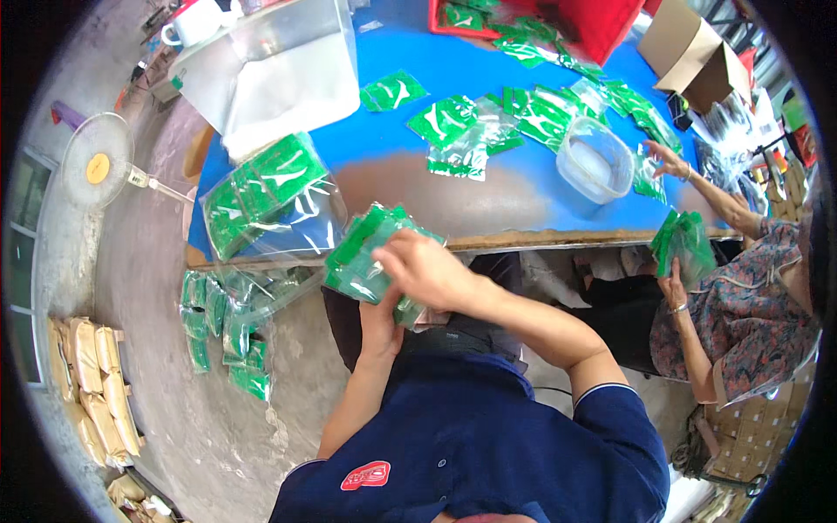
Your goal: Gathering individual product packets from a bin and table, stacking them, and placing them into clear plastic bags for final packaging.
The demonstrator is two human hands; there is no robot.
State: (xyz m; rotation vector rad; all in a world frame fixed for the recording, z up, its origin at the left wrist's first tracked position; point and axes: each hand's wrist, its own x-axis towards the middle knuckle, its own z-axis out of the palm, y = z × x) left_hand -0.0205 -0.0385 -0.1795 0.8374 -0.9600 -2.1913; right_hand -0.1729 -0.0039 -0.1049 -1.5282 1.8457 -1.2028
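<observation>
A fanned stack of green-and-clear plastic packets (356, 261) is in my hands, just off the table's front edge. My left hand (381, 329) grips the stack from below, its fingers partly hidden behind the packets. Over the upper side bends my right hand (427, 268), fingers curled and pinching at the packets' edge. Close by on the left, a large clear bag filled with green packets (270, 187) lies at the table's corner. More bagged green packets (248, 349) rest low beside the table, left of my left forearm.
Loose green packets (446, 120) are scattered over the blue table (384, 139). On it also stand a clear round tub (602, 170), a red bin (593, 35) and a translucent box (292, 78). A co-worker (741, 305) at the right holds green packets (684, 244). A fan (98, 164) stands left.
</observation>
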